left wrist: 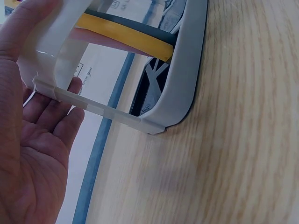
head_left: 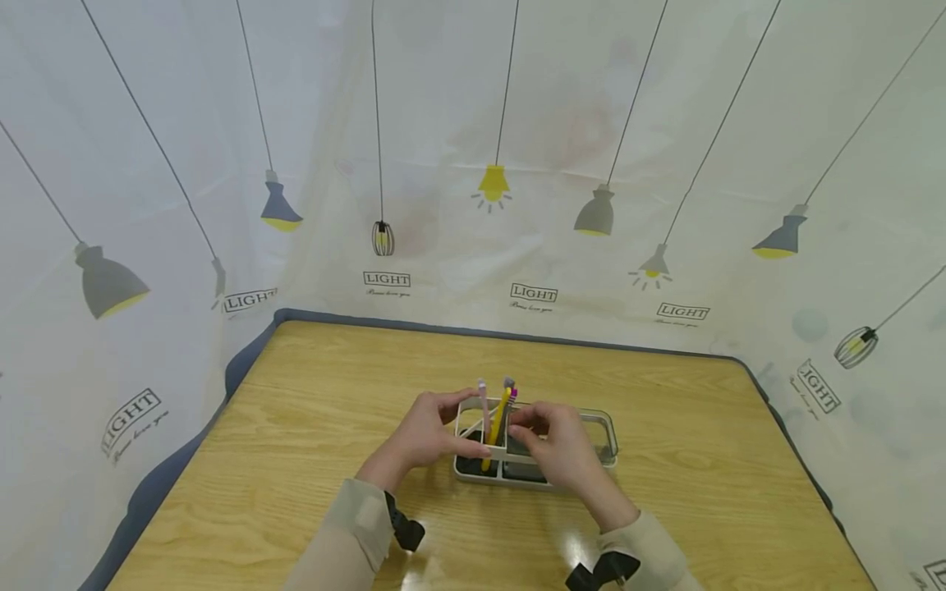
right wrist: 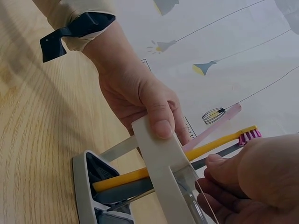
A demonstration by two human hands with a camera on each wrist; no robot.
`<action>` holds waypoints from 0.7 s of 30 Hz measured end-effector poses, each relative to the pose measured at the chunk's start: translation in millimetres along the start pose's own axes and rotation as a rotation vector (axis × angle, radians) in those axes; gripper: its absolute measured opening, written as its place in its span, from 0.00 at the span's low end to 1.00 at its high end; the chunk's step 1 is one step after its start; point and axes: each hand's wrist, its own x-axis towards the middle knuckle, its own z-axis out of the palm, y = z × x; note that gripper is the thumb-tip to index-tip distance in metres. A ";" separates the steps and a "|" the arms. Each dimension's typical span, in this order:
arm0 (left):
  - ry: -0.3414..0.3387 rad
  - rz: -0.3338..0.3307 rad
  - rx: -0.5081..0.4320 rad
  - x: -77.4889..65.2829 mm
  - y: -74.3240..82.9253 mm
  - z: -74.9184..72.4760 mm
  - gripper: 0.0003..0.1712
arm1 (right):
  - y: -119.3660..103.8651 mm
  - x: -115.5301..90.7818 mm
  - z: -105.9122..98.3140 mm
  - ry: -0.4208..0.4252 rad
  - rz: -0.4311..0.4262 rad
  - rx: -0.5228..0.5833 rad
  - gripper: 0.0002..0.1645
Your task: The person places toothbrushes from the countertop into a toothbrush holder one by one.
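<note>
A white toothbrush holder (right wrist: 159, 156) with a dark-lined base stands on the table in front of me. My left hand (head_left: 424, 431) grips the left end of its raised frame, thumb on the front rim and fingers round the back. Upright and slightly tilted in the holder are a yellow toothbrush (head_left: 498, 420) with purple bristles, a pink toothbrush (head_left: 484, 406) and a dark grey toothbrush (right wrist: 128, 190). My right hand (head_left: 560, 447) has its thumb and curled fingers pinched at the dark grey handle. The fingers partly hide that handle in the right wrist view.
The wooden table (head_left: 310, 460) spreads round the holder. A blue-grey edging (head_left: 443, 328) runs along its far side. Behind rises a pale curtain (head_left: 443, 107) printed with hanging lamps. At the holder's right end is a see-through section (head_left: 597, 435).
</note>
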 end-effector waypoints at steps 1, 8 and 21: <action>-0.002 0.002 0.004 0.4 -0.2 0.2 0.51 | -0.1 -0.6 -0.6 0.002 -0.001 0.001 0.03; -0.016 0.024 0.005 3.1 -0.9 1.5 0.52 | 0.5 -3.9 -4.3 0.034 -0.001 0.002 0.05; 0.022 0.046 0.495 -11.0 8.7 -21.4 0.65 | 10.6 -11.2 -18.1 0.307 -0.224 -0.191 0.12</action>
